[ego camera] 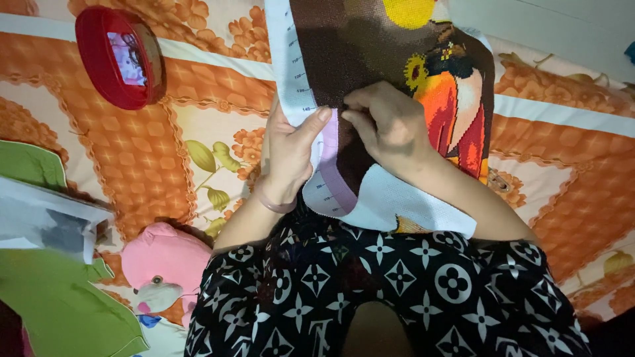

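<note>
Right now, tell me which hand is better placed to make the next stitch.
Probably the right hand: its pinched fingertips rest on the brown stitched area of the cross-stitch canvas. The left hand is holding the canvas edge.

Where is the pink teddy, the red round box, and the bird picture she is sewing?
pink teddy point(162, 261): head view, on its pink head.
red round box point(99, 63): head view, on its red rim.
bird picture point(456, 99): head view, on the bird's orange breast in the stitched cloth.

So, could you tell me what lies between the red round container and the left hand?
In the head view, only bare orange floral bedsheet lies between the red round container and the left hand.
</note>
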